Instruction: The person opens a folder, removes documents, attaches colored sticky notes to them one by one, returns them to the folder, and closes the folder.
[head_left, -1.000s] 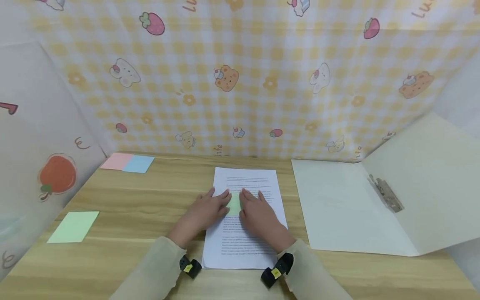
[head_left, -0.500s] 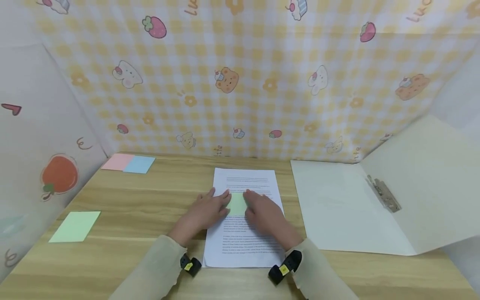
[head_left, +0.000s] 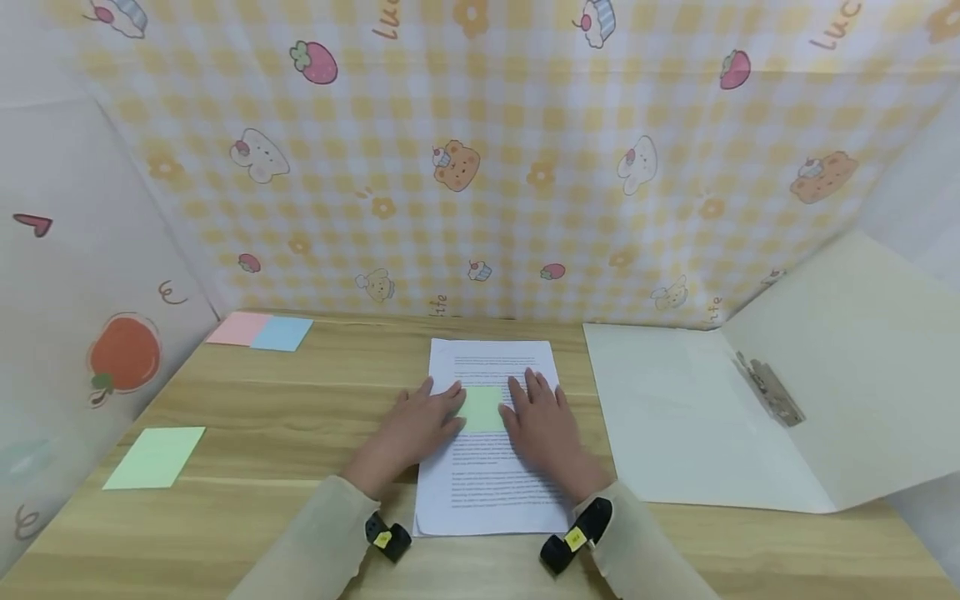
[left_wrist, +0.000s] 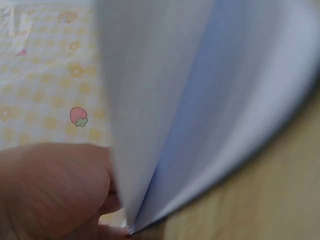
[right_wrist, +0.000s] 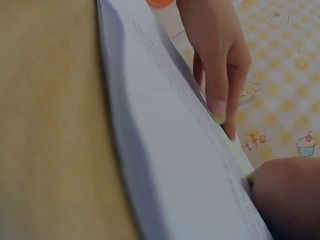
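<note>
A pale green sticky note [head_left: 482, 410] lies flat on a stack of printed sheets [head_left: 495, 492] in the middle of the table. At the note's left edge, the left hand [head_left: 411, 429] rests its extended fingers, touching it. The right hand [head_left: 546, 421] lies spread on the printed page, its thumb by the note's right edge. In the right wrist view, the left fingertips press on the note [right_wrist: 235, 150], and part of the right hand [right_wrist: 287, 190] shows at the lower right. The left wrist view has blurred sheets [left_wrist: 200, 100] beside the left hand [left_wrist: 55, 185].
On the table's left lie a green sticky-note pad [head_left: 155, 457] and, behind it, pink [head_left: 238, 328] and blue [head_left: 282, 333] ones. An open white folder [head_left: 675, 408] with a metal clip [head_left: 772, 390] lies right of the sheets. A patterned curtain [head_left: 510, 200] stands behind the table.
The right hand has slid right across the note, uncovering more of it, and its fingers have spread onto the page. The left hand has stayed at the note's left edge.
</note>
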